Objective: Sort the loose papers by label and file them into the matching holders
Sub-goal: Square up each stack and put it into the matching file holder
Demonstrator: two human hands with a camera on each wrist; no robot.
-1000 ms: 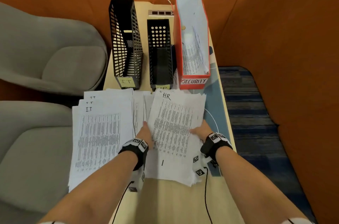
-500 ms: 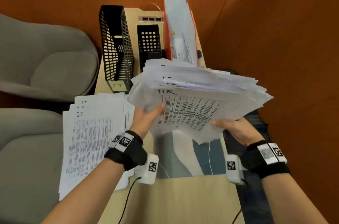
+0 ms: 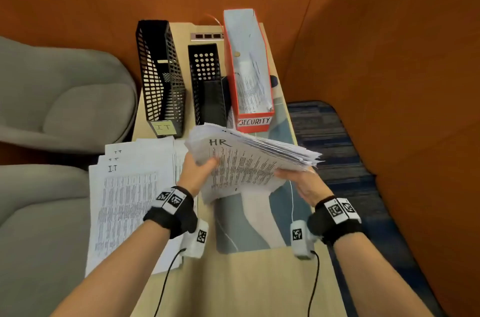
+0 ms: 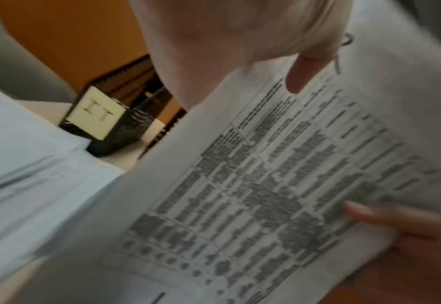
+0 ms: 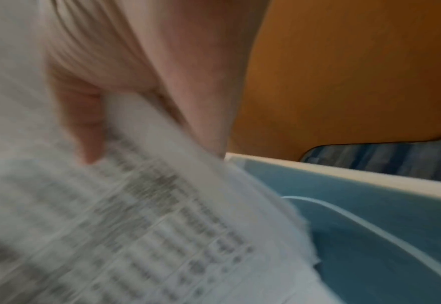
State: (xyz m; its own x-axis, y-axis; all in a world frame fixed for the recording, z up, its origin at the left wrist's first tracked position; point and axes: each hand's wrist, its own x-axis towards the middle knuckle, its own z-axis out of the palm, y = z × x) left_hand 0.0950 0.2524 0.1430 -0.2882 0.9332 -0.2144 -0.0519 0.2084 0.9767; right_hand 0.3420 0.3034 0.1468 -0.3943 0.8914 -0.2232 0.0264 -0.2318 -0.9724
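Both hands hold a thick stack of printed sheets marked HR (image 3: 249, 160) above the table, tilted with its far edge up. My left hand (image 3: 198, 168) grips its left edge, thumb on top (image 4: 300, 76). My right hand (image 3: 298, 181) grips the near right edge, thumb over the top sheet (image 5: 84, 123). A second pile marked IT (image 3: 130, 197) lies flat on the table's left side. Behind stand three holders: a black mesh one labelled IT (image 3: 161, 77), a black perforated one (image 3: 207, 83) whose label the stack hides, and a red one labelled SECURITY (image 3: 249, 72) with papers in it.
The narrow wooden table (image 3: 233, 285) carries a blue-grey mat (image 3: 249, 223) under the lifted stack. Grey chairs (image 3: 59, 93) stand to the left, orange walls (image 3: 389, 57) close in behind and to the right. A power strip (image 3: 206, 36) sits at the table's back.
The HR stack was lifted off the table by both hands, then brought lower and squarer, its sheets less fanned than half a second ago. The IT pile has stayed put.
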